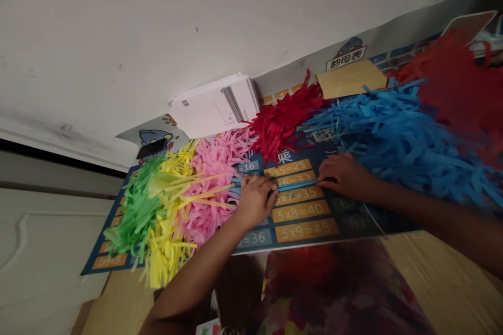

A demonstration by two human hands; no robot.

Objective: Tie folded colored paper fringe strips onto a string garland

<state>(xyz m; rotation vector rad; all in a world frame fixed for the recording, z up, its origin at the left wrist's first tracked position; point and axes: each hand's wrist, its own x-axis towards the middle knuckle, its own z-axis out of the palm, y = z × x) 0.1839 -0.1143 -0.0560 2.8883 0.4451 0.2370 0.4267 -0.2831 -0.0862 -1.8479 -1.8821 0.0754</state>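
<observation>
My left hand (255,200) and my right hand (345,175) hold the two ends of a blue paper strip (295,186), stretched flat between them on a dark blue multiplication-table mat (306,230). Both hands have their fingers curled and pinched on the strip. Left of my left hand lie heaps of pink strips (214,178), yellow strips (168,235) and green strips (135,212). A large heap of blue strips (396,138) lies just behind and right of my right hand. Red strips (285,120) lie behind the mat's middle.
A stack of white paper (216,107) leans at the wall behind the pink heap. A tan cardboard piece (349,78) lies behind the red strips, more red strips (459,89) at far right. A dark phone-like object (151,148) sits at back left. Wooden table edge (444,272) is near me.
</observation>
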